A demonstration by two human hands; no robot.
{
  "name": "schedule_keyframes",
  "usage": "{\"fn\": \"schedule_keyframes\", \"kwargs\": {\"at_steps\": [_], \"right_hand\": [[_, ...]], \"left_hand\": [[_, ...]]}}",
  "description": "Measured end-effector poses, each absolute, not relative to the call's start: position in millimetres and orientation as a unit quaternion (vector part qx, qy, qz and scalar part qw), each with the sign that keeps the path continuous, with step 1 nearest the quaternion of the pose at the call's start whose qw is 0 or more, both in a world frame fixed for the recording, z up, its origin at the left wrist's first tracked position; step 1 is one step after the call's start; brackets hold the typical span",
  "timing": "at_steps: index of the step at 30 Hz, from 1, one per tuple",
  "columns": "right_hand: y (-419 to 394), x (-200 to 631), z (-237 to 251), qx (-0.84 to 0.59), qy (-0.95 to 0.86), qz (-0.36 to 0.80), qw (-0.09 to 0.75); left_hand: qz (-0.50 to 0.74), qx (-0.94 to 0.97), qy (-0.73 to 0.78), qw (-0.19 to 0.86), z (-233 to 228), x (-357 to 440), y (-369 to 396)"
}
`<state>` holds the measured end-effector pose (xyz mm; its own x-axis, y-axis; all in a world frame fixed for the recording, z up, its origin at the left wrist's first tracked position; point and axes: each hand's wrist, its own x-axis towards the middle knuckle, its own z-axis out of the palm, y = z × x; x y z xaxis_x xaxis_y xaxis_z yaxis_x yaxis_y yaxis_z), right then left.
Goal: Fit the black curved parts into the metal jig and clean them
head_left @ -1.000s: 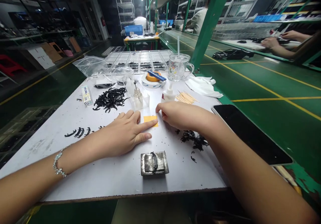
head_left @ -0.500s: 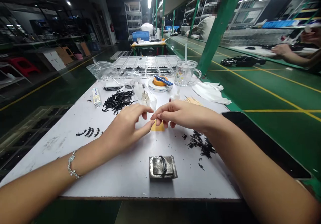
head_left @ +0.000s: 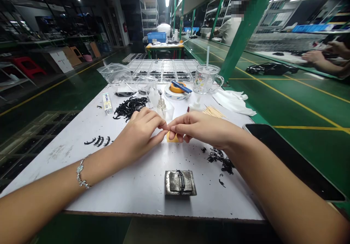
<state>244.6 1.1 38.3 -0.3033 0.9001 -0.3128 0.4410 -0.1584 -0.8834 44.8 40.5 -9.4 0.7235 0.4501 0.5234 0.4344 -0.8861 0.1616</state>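
Observation:
My left hand (head_left: 143,129) and my right hand (head_left: 201,127) meet fingertip to fingertip over the middle of the table. Each is closed in a pinch; whatever lies between the fingers is too small or hidden to make out. Just under the fingertips shows a small yellow piece (head_left: 172,137), partly covered by my right fingers. Nearer to me a metal block (head_left: 175,182) carries a curved black part (head_left: 181,181) on its top. Curved black strips (head_left: 100,140) lie beside my left forearm. Small black bits (head_left: 221,160) are heaped by my right wrist.
Behind my hands stand a needle-tipped bottle (head_left: 161,105), a pile of black parts (head_left: 129,107), tape rolls (head_left: 177,90) and a glass mug (head_left: 206,79) with a straw. Toothpicks (head_left: 214,111), white tissue (head_left: 235,102) and a dark tablet-like slab (head_left: 290,160) are at right.
My left fingers have closed in toward my right fingertips, and the gap between them has shrunk. The whole view has shifted slightly; the metal block and table items stay in place.

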Motion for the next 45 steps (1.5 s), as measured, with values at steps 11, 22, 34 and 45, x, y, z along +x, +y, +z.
{"fn": "schedule_keyframes", "kwargs": {"at_steps": [11, 22, 34, 45], "right_hand": [[3.3, 247.6, 39.3, -0.570, -0.595, 0.509, 0.247], [8.5, 251.5, 38.7, -0.654, -0.631, 0.359, 0.213], [6.2, 251.7, 36.2, -0.645, -0.660, 0.316, 0.222], [3.8, 249.1, 33.7, -0.626, -0.671, 0.332, 0.219]], "left_hand": [[0.244, 0.942, 0.202, 0.107, 9.9, 35.9, 45.8], [0.076, 0.944, 0.201, 0.250, 0.3, 35.6, 54.2], [0.026, 0.978, 0.126, 0.164, -14.5, 47.6, 38.6], [0.053, 0.961, 0.190, 0.194, -16.2, 49.4, 47.5]]}}
